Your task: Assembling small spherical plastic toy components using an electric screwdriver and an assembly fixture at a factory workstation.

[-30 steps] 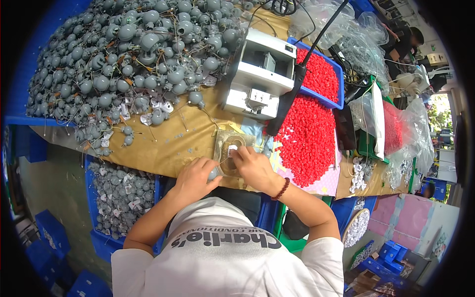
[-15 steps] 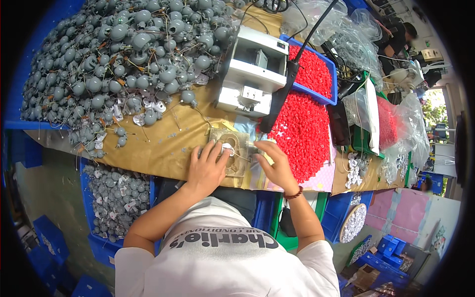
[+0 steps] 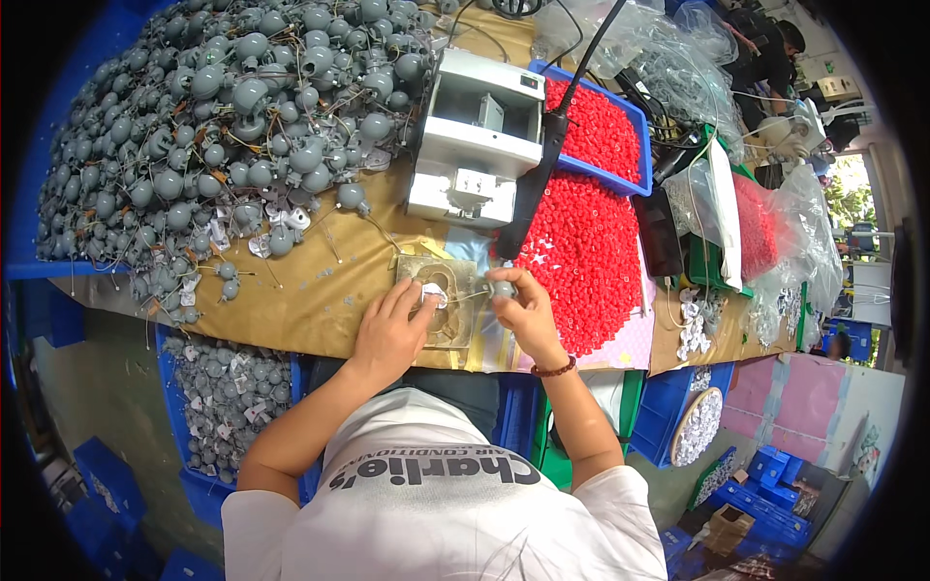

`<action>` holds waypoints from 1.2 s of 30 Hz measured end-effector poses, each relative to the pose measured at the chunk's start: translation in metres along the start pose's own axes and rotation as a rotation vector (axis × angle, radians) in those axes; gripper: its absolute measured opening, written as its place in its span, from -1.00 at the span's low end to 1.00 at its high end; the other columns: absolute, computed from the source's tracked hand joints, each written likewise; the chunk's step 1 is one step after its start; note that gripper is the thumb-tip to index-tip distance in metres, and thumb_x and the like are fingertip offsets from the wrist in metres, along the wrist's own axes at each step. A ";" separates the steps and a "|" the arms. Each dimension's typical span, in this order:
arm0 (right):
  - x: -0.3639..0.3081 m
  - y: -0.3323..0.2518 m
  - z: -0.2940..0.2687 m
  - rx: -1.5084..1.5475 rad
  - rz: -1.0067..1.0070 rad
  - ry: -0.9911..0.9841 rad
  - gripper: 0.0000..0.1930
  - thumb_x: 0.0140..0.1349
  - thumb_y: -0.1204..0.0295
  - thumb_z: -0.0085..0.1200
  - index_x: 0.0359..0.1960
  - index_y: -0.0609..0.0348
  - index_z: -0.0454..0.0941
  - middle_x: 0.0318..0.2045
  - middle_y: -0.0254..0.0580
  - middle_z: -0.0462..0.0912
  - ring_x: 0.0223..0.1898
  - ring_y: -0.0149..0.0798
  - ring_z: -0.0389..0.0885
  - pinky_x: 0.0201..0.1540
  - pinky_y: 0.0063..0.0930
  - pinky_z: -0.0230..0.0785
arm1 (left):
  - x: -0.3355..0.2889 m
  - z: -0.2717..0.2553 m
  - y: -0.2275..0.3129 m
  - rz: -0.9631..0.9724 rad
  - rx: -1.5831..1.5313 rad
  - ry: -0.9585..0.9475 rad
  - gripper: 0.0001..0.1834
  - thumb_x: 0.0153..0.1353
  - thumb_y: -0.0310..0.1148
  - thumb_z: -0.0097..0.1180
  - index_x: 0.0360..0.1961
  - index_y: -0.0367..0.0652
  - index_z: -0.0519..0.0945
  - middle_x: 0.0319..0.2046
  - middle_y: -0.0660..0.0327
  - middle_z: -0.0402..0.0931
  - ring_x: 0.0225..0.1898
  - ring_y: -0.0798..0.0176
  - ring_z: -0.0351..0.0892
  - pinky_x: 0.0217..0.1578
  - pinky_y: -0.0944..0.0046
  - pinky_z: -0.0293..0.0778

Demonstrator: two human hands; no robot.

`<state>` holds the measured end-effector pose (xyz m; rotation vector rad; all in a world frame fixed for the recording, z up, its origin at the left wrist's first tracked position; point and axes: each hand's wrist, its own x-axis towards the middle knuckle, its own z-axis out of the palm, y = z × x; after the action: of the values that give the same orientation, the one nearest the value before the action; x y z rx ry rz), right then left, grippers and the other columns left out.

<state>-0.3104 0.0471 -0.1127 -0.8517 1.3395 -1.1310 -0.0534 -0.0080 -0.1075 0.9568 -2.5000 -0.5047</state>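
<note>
My left hand [image 3: 392,329] lies flat on a small metal jig plate [image 3: 448,295], its fingertips pressing a small white piece [image 3: 432,295] on the plate. To the right of the plate, my right hand [image 3: 523,312] pinches a small grey ball-shaped part [image 3: 503,289] with a thin wire lead. The plate rests on the brown table cover [image 3: 320,310] near the front edge.
A big heap of grey ball parts with wires [image 3: 223,126] fills the far left. A white machine [image 3: 477,136] stands behind the plate. Red beads [image 3: 586,257] spread to the right, more in a blue tray [image 3: 601,126]. A blue bin of parts [image 3: 228,407] sits below left.
My left hand stays on the plate, now pressing the white piece. My right hand has drawn in from the red beads and now holds a grey ball part beside the plate.
</note>
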 end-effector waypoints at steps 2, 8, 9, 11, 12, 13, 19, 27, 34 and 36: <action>0.006 -0.012 0.007 0.351 0.125 -0.040 -0.64 0.30 0.65 0.11 0.14 0.23 0.52 -0.24 -0.34 0.60 -0.48 -0.58 0.46 -0.52 -0.69 0.28 | 0.000 0.000 0.000 0.000 -0.007 -0.002 -0.52 0.13 -0.49 0.29 0.13 -0.15 0.63 0.12 -0.02 0.53 0.26 -0.12 0.48 0.15 -0.04 0.46; 0.018 -0.025 0.022 0.343 0.199 -0.157 -0.71 0.30 0.60 0.21 0.06 0.27 0.58 -0.29 -0.19 0.72 -0.55 -0.55 0.46 -0.50 -0.71 0.32 | -0.002 0.000 -0.004 0.018 -0.001 -0.018 -0.53 0.13 -0.44 0.28 0.12 -0.16 0.64 0.15 -0.02 0.52 0.30 -0.08 0.46 0.16 -0.01 0.44; 0.020 -0.023 0.022 0.245 0.192 -0.186 -0.71 0.29 0.57 0.26 0.03 0.29 0.59 -0.31 -0.19 0.74 -0.53 -0.54 0.50 -0.47 -0.70 0.36 | -0.001 0.000 -0.005 0.023 -0.008 -0.018 -0.54 0.12 -0.44 0.29 0.11 -0.16 0.64 0.16 -0.02 0.52 0.30 -0.08 0.46 0.16 -0.01 0.44; 0.025 -0.012 0.028 -0.008 0.104 -0.187 -0.69 0.24 0.52 0.36 -0.01 0.31 0.61 -0.34 -0.24 0.75 -0.50 -0.52 0.56 -0.43 -0.66 0.42 | 0.001 -0.002 -0.006 0.027 -0.033 -0.017 -0.56 0.10 -0.46 0.30 0.07 -0.17 0.66 0.16 -0.03 0.52 0.29 -0.09 0.47 0.16 -0.03 0.45; 0.028 -0.011 0.032 -0.140 0.069 -0.169 -0.67 0.22 0.47 0.40 -0.03 0.33 0.62 -0.38 -0.25 0.74 -0.48 -0.51 0.58 -0.41 -0.63 0.44 | 0.000 -0.002 -0.007 0.028 -0.045 -0.013 -0.58 0.09 -0.47 0.30 0.04 -0.18 0.66 0.16 -0.04 0.53 0.29 -0.10 0.47 0.16 -0.04 0.45; 0.029 -0.010 0.035 -0.276 0.037 -0.145 -0.63 0.19 0.42 0.44 -0.05 0.35 0.62 -0.41 -0.26 0.73 -0.46 -0.51 0.60 -0.39 -0.59 0.46 | 0.000 -0.002 -0.008 0.029 -0.057 -0.011 -0.59 0.08 -0.48 0.31 0.02 -0.18 0.67 0.16 -0.04 0.53 0.29 -0.11 0.48 0.15 -0.05 0.45; 0.032 -0.024 0.049 -0.646 -0.125 -0.115 -0.59 0.15 0.27 0.49 -0.14 0.35 0.63 -0.50 -0.13 0.68 -0.48 -0.29 0.66 -0.37 -0.41 0.50 | -0.002 0.002 -0.013 0.039 -0.084 0.016 -0.65 0.05 -0.50 0.32 -0.07 -0.19 0.67 0.15 -0.04 0.53 0.27 -0.12 0.50 0.13 -0.04 0.46; 0.034 -0.024 0.052 -0.809 -0.175 -0.056 -0.37 0.16 0.23 0.45 0.19 0.22 0.45 -0.48 -0.11 0.66 -0.46 -0.03 0.67 -0.38 -0.23 0.50 | 0.002 0.002 -0.012 0.019 -0.097 0.049 -0.64 0.10 -0.46 0.30 -0.02 -0.17 0.63 0.08 0.02 0.54 0.23 -0.06 0.51 0.11 -0.01 0.45; 0.030 -0.019 0.050 -0.746 -0.249 -0.015 -0.31 0.18 0.28 0.44 0.30 0.14 0.36 -0.32 -0.15 0.65 -0.41 -0.11 0.66 -0.37 -0.26 0.47 | 0.029 -0.009 0.001 -0.065 -0.074 0.027 -0.48 0.09 -0.38 0.36 0.13 -0.11 0.57 -0.01 0.17 0.56 0.07 0.06 0.52 0.13 0.02 0.40; 0.031 -0.027 0.041 -0.639 -0.396 0.061 -0.33 0.22 0.35 0.40 0.32 0.19 0.35 -0.13 -0.13 0.62 -0.31 -0.21 0.65 -0.32 -0.32 0.47 | 0.027 -0.007 -0.001 -0.038 -0.030 0.028 -0.48 0.09 -0.36 0.36 0.12 -0.12 0.58 -0.04 0.20 0.57 0.05 0.08 0.51 0.12 0.03 0.40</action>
<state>-0.2767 0.0040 -0.0927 -1.6118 1.6603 -1.0311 -0.0679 -0.0282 -0.0956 0.9951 -2.4467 -0.5354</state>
